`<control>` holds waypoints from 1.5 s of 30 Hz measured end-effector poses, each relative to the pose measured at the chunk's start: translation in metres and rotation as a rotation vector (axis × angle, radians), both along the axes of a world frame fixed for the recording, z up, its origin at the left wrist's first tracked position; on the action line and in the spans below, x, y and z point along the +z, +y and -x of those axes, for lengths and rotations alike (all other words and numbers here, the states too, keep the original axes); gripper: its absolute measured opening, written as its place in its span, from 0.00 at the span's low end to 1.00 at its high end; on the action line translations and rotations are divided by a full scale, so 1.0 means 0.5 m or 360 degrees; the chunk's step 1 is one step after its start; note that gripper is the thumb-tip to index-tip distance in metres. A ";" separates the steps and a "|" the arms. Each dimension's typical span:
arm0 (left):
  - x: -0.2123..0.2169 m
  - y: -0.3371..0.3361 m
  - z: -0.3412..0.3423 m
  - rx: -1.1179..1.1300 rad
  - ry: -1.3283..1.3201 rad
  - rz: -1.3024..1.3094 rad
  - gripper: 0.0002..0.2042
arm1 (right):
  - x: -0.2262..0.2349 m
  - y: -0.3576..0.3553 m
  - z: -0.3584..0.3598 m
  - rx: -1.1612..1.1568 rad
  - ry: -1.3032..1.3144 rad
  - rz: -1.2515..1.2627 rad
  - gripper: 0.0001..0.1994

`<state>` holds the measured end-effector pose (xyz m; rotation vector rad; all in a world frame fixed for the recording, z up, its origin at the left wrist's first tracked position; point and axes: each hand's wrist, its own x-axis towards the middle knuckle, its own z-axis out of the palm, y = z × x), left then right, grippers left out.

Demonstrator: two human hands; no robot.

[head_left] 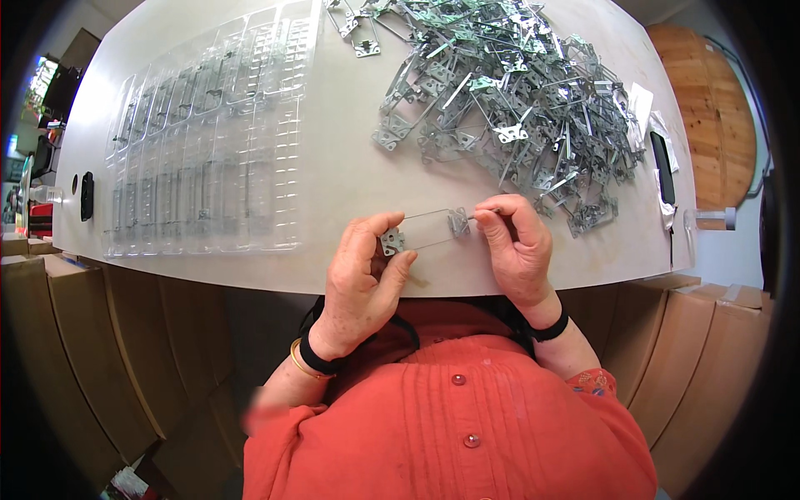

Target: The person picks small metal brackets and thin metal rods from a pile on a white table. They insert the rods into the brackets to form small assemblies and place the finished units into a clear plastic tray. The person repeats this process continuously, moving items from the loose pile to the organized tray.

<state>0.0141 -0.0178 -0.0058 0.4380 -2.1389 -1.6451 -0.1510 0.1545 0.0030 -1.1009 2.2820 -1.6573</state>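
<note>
Near the front edge of the pale table, seen from the head camera, both hands hold one small metal wire bracket level above the tabletop. Its left end plate is pinched by the left hand, thumb and fingers closed on it. The right hand is clamped on the other end plate with its fingertips together. A thin wire frame spans the gap between the two hands. Behind the right hand, a large tangled heap of the same metal brackets covers the far right of the table. Clear plastic trays with rows of moulded slots lie on the left side. Cardboard boxes stand below the table edge.
</note>
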 end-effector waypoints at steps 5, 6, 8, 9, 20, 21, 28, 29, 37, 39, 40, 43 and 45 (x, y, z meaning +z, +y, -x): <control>0.008 0.003 0.000 0.0034 -0.0053 -0.0038 0.23 | 0.004 0.013 -0.010 0.0007 -0.0044 -0.0041 0.04; 0.006 0.003 -0.001 0.0036 -0.0057 -0.0053 0.23 | 0.006 0.013 -0.012 0.0030 -0.0020 -0.0059 0.04; 0.004 0.003 -0.001 0.0038 -0.0051 -0.0063 0.23 | 0.005 0.013 -0.013 0.0030 -0.0038 -0.0059 0.04; 0.004 0.003 -0.001 0.0038 -0.0043 -0.0057 0.23 | 0.005 0.013 -0.014 0.0030 -0.0047 -0.0059 0.04; 0.007 0.002 0.001 0.0033 -0.0026 -0.0066 0.23 | 0.015 0.005 -0.012 0.0047 0.0138 -0.0132 0.04; 0.006 0.002 0.001 0.0029 -0.0019 -0.0062 0.23 | 0.016 0.005 -0.012 0.0048 0.0126 -0.0136 0.04; 0.005 0.003 0.000 0.0035 -0.0029 -0.0093 0.23 | 0.019 0.002 -0.012 0.0042 0.0176 -0.0143 0.04; 0.004 0.003 0.000 0.0033 -0.0022 -0.0091 0.23 | 0.017 0.002 -0.011 0.0046 0.0182 -0.0133 0.04; 0.007 0.003 0.000 0.0038 -0.0044 -0.0083 0.23 | 0.014 0.001 -0.010 0.0044 0.0212 -0.0134 0.05; 0.006 0.003 0.001 0.0040 -0.0035 -0.0081 0.23 | 0.013 0.002 -0.011 0.0041 0.0182 -0.0134 0.04; 0.005 0.003 0.001 0.0041 -0.0030 -0.0081 0.22 | 0.012 0.003 -0.010 0.0045 0.0167 -0.0125 0.04; 0.005 0.002 0.001 0.0043 -0.0013 -0.0049 0.22 | 0.010 0.004 -0.009 0.0059 0.0153 -0.0113 0.04; 0.005 0.002 0.002 0.0045 -0.0009 -0.0049 0.22 | 0.013 0.003 -0.008 0.0068 0.0183 -0.0123 0.03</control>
